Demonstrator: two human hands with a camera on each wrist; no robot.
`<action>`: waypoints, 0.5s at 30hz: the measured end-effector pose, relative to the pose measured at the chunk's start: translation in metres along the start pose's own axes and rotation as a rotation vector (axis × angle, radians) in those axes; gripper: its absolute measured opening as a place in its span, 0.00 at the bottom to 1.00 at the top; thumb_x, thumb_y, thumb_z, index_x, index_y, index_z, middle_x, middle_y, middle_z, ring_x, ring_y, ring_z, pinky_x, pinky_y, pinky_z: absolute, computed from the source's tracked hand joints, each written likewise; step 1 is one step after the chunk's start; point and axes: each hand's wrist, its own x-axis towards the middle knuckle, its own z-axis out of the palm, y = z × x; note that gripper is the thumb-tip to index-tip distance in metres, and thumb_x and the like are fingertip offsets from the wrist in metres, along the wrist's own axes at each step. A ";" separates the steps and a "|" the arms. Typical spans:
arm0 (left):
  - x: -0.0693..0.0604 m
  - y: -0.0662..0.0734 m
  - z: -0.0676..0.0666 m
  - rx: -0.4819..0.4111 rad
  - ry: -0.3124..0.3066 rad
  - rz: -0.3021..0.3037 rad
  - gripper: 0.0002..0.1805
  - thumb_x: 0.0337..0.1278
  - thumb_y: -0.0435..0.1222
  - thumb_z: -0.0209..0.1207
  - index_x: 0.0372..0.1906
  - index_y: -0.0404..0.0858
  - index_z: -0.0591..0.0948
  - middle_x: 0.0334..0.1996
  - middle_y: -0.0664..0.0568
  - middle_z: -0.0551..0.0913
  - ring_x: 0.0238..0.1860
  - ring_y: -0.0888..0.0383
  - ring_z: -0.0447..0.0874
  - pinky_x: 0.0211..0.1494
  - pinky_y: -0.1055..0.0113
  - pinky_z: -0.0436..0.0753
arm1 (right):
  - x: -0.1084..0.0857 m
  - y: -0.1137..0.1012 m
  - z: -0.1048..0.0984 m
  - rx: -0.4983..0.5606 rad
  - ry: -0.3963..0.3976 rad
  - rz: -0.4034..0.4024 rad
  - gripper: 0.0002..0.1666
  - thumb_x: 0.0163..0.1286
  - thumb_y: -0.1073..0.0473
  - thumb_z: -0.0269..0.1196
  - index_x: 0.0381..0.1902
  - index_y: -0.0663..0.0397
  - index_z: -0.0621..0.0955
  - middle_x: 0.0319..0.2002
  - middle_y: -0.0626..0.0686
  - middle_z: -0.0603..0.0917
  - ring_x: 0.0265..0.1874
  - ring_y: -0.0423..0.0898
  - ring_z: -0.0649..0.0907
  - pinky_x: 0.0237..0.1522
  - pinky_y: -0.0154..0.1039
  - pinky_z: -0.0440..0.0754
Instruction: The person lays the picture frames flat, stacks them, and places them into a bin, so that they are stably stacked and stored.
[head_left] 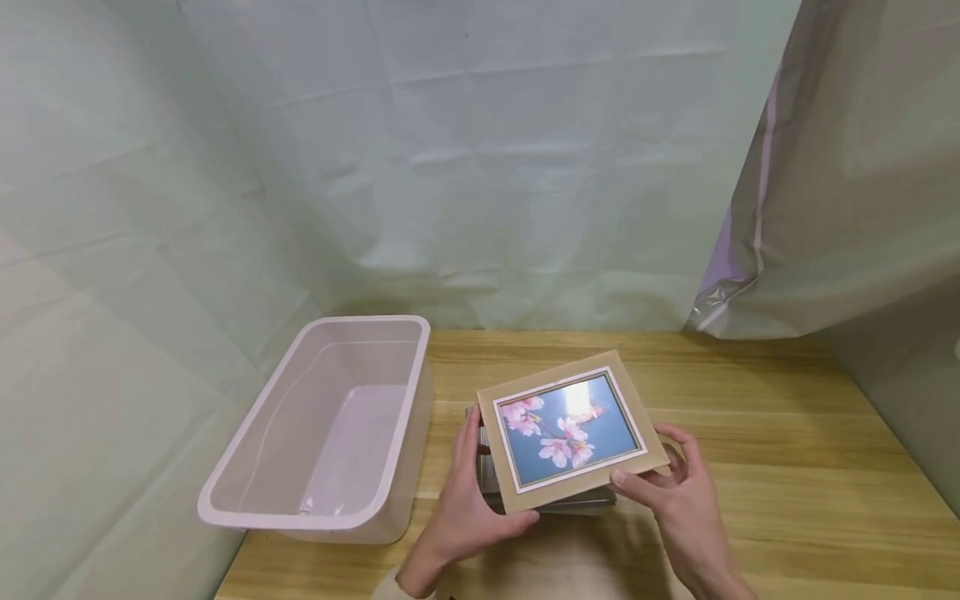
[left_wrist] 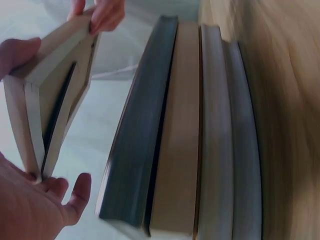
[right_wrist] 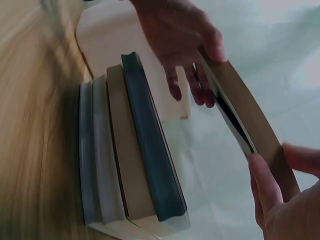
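A tan picture frame (head_left: 562, 433) with pink blossoms on blue is held tilted above a stack of flat, thick pieces (head_left: 581, 503). My left hand (head_left: 472, 512) grips its left edge, thumb at the front corner. On the other side, my right hand (head_left: 686, 500) pinches the lower right corner between thumb and fingers. From the left wrist view, the frame (left_wrist: 55, 85) shows its edge and a dark slot at the back. The stack holds a dark green piece (left_wrist: 137, 130), a tan one (left_wrist: 177, 130) and greyish ones; whether these are frames or books I cannot tell.
A pale plastic bin (head_left: 408, 467) stands on the wooden table (head_left: 787, 467), left of the hands. Light sheeting (head_left: 487, 167) hangs behind and at the left. A grey curtain (head_left: 862, 183) hangs at the right, its lower edge by the table's back.
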 end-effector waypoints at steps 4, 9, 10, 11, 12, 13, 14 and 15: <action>0.001 -0.007 -0.008 0.049 -0.016 0.079 0.83 0.29 0.50 0.87 0.90 0.36 0.45 0.86 0.35 0.56 0.68 0.51 0.75 0.73 0.54 0.82 | 0.000 -0.002 0.000 -0.164 -0.033 0.026 0.61 0.55 0.77 0.78 0.82 0.42 0.65 0.60 0.47 0.81 0.43 0.45 0.92 0.45 0.38 0.92; 0.004 -0.016 -0.013 0.108 -0.020 0.116 0.84 0.27 0.50 0.87 0.88 0.30 0.47 0.87 0.33 0.56 0.82 0.38 0.63 0.80 0.34 0.73 | 0.000 0.000 0.003 -0.276 -0.051 0.017 0.67 0.50 0.76 0.82 0.84 0.50 0.64 0.68 0.59 0.72 0.46 0.39 0.90 0.45 0.37 0.93; 0.005 -0.017 -0.014 0.124 -0.020 0.117 0.84 0.26 0.50 0.88 0.88 0.29 0.47 0.87 0.33 0.56 0.83 0.37 0.61 0.81 0.31 0.70 | 0.000 0.001 0.005 -0.288 -0.049 0.010 0.66 0.49 0.77 0.82 0.84 0.51 0.65 0.69 0.60 0.71 0.47 0.37 0.89 0.46 0.35 0.93; 0.006 -0.018 -0.014 0.143 -0.018 0.121 0.84 0.25 0.49 0.88 0.88 0.29 0.47 0.87 0.33 0.56 0.85 0.35 0.59 0.81 0.30 0.68 | 0.000 0.002 0.006 -0.300 -0.045 -0.001 0.66 0.48 0.77 0.82 0.83 0.53 0.66 0.70 0.60 0.70 0.47 0.35 0.89 0.47 0.34 0.93; 0.007 -0.020 -0.014 0.163 -0.016 0.126 0.84 0.24 0.49 0.88 0.88 0.28 0.47 0.87 0.33 0.57 0.84 0.35 0.59 0.81 0.29 0.68 | 0.000 0.004 0.007 -0.306 -0.042 -0.010 0.65 0.48 0.77 0.82 0.82 0.53 0.67 0.70 0.61 0.70 0.47 0.34 0.88 0.47 0.33 0.93; 0.008 -0.021 -0.014 0.183 -0.014 0.130 0.85 0.23 0.49 0.88 0.87 0.28 0.47 0.86 0.33 0.58 0.84 0.35 0.60 0.81 0.30 0.68 | 0.000 0.006 0.008 -0.317 -0.036 -0.026 0.64 0.47 0.77 0.82 0.82 0.54 0.67 0.69 0.61 0.71 0.48 0.34 0.87 0.48 0.32 0.92; 0.009 -0.023 -0.013 0.201 -0.013 0.132 0.85 0.23 0.49 0.89 0.87 0.27 0.47 0.86 0.33 0.58 0.83 0.34 0.61 0.81 0.30 0.68 | 0.000 0.008 0.009 -0.337 -0.028 -0.045 0.64 0.47 0.76 0.83 0.81 0.54 0.68 0.69 0.60 0.72 0.48 0.32 0.86 0.49 0.30 0.91; 0.009 -0.024 -0.013 0.219 -0.014 0.129 0.85 0.23 0.49 0.88 0.87 0.27 0.48 0.85 0.32 0.59 0.82 0.34 0.62 0.81 0.30 0.69 | 0.000 0.010 0.010 -0.358 -0.020 -0.064 0.63 0.47 0.76 0.84 0.81 0.55 0.69 0.68 0.60 0.74 0.49 0.32 0.85 0.50 0.29 0.89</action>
